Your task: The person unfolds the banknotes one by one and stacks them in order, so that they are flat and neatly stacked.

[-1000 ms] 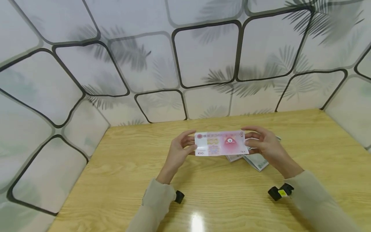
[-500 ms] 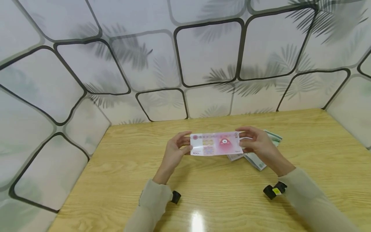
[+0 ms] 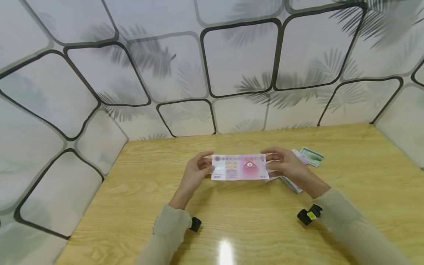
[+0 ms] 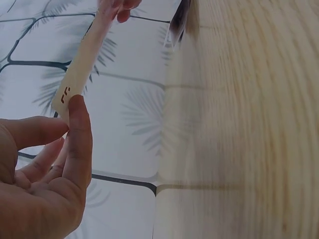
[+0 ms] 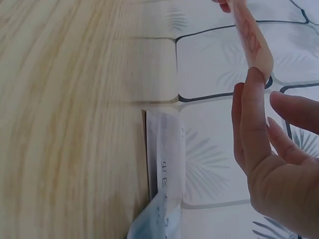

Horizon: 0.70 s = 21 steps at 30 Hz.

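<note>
Pink, pinched at opposite short ends by left hand (image 3: 192,175) and right hand (image 3: 293,168) above the table (image 3: 145,184): a note (image 3: 239,167) likely light, limp and easily creased, best taken by its edges without tugging

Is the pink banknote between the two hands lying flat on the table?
No, the left hand and right hand hold the pink banknote by its opposite ends, raised above the wooden table.
</note>
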Each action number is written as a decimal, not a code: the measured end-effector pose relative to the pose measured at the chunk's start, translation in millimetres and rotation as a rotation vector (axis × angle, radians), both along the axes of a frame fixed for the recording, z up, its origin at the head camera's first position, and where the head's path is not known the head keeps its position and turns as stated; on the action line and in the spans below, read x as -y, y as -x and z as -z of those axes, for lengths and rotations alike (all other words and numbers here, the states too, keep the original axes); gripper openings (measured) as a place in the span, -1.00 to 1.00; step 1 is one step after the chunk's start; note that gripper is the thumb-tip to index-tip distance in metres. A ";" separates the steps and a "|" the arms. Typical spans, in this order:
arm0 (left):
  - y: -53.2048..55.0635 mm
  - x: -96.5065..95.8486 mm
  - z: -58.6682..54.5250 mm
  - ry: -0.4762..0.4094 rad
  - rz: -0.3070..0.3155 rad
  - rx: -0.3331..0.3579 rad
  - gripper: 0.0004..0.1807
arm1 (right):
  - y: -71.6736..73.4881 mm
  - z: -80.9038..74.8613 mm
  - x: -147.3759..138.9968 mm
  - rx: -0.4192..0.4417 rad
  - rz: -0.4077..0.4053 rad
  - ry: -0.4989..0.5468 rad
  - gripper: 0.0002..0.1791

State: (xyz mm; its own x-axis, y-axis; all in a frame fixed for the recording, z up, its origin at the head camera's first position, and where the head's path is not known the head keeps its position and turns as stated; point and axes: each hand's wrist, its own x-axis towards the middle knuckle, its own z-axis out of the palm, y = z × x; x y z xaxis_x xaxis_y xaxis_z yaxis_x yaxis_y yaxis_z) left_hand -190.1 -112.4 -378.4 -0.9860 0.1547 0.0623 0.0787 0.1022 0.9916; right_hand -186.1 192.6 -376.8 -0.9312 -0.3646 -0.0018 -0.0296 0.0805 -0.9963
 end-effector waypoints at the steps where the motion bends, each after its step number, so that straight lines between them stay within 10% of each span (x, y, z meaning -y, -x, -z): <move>1: 0.3 1.1 0.3 0.000 -0.001 0.013 -0.49 | 0.6 0.4 1.3 0.007 -0.009 0.000 -0.42; 21: -0.7 16.5 2.3 0.135 0.056 0.245 -0.51 | 6.0 11.5 18.6 0.193 -0.161 -0.033 -0.33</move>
State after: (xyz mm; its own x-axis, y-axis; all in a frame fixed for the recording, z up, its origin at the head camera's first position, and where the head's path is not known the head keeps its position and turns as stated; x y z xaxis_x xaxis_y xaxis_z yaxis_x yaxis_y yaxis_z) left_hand -189.3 -128.9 -380.7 -0.9587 0.2003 -0.2021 -0.1528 0.2368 0.9595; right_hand -192.1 174.0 -388.3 -0.8426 -0.5046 -0.1882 0.1461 0.1223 -0.9817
